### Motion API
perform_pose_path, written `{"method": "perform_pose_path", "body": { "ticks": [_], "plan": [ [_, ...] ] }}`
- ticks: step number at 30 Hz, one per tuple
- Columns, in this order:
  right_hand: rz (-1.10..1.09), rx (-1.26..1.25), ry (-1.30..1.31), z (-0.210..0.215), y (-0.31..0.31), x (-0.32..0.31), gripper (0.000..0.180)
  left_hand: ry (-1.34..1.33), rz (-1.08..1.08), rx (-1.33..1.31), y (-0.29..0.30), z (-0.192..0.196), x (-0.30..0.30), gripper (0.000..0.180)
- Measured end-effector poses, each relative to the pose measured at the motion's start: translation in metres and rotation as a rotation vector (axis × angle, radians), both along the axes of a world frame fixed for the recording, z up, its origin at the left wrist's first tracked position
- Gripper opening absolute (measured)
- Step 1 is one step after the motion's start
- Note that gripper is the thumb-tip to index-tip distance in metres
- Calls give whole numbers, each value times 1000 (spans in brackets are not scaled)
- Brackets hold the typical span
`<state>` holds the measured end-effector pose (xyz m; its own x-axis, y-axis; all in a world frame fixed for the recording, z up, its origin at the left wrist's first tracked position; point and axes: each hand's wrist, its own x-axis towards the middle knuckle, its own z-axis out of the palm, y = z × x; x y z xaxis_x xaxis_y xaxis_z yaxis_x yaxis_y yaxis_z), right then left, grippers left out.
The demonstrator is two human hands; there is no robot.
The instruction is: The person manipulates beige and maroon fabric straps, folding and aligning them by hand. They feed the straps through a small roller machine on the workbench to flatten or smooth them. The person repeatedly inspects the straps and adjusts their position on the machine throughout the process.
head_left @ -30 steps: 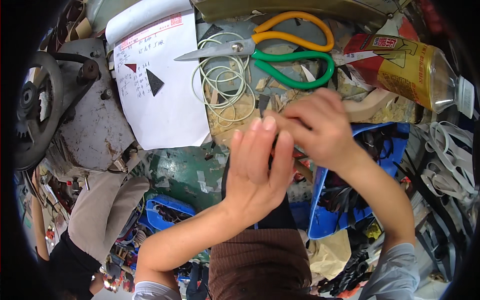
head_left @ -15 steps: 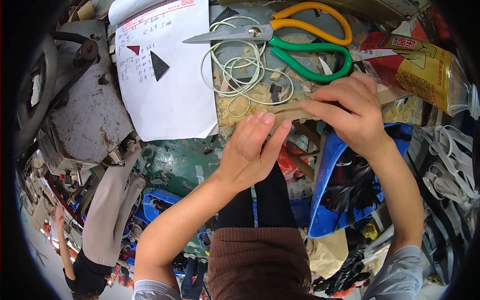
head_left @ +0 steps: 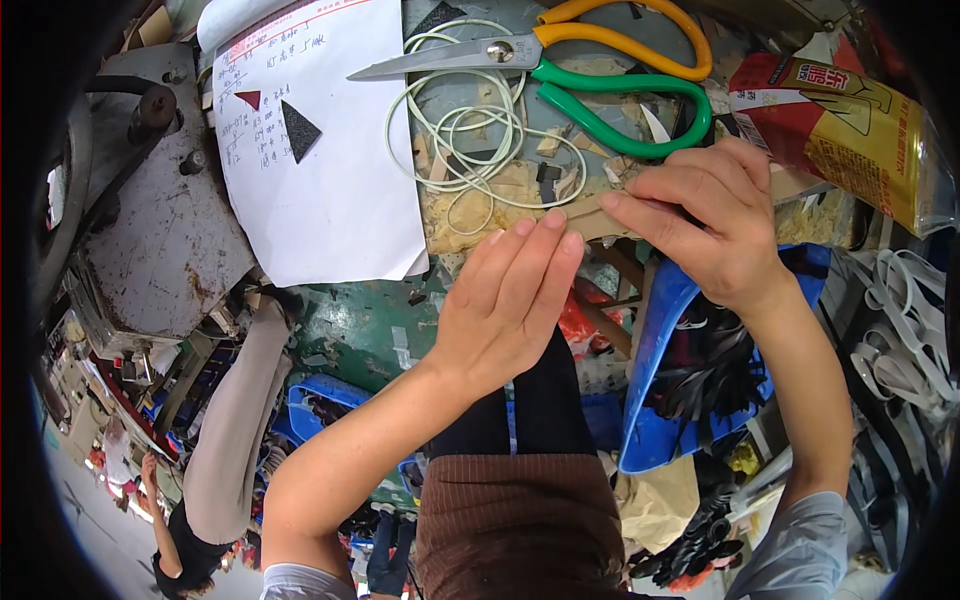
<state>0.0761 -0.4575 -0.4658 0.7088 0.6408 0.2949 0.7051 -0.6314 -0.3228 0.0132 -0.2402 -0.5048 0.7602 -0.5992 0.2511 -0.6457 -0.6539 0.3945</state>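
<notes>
A narrow beige strip (head_left: 592, 222) lies along the near edge of the cluttered worktop. On its left end my left hand (head_left: 505, 300) rests with fingers stretched out flat. My right hand (head_left: 715, 225) pinches the strip farther right between thumb and curled fingers; the strip runs on under it to the right. Just beyond the hands are scissors (head_left: 500, 52) with one orange and one green handle, blades pointing left. Below the blades sits a loose coil of pale green cord (head_left: 455, 130).
Left of the cord lies a handwritten sheet (head_left: 330, 200) with a dark triangular scrap (head_left: 300, 130). A gold and red pouch (head_left: 830, 130) is at the right. A blue bin (head_left: 640, 400) of dark strips hangs below my right hand. A metal machine (head_left: 160, 220) stands left; a person (head_left: 235, 430) is beyond it.
My left hand's fingers have flattened and come closer together on the strip. My right hand keeps its pinch. The view has shifted a little, and the person at the left has moved.
</notes>
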Motion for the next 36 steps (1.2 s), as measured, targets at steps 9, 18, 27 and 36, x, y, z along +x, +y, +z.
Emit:
{"method": "perform_pose_path", "body": {
  "ticks": [9, 18, 27, 36],
  "plan": [
    [12, -2, 10, 0, -1, 2, 24, -4, 81, -21, -8, 0, -1, 65],
    [-31, -30, 25, 8, 6, 3, 18, 34, 102, 236, -17, 28, 8, 61],
    [-103, 129, 41, -11, 35, -13, 24, 73, 139, -241, -14, -8, -13, 68],
    [-39, 31, 47, -1, -8, 2, 27, 73, 67, -110, -6, -2, -8, 73]
  ]
}}
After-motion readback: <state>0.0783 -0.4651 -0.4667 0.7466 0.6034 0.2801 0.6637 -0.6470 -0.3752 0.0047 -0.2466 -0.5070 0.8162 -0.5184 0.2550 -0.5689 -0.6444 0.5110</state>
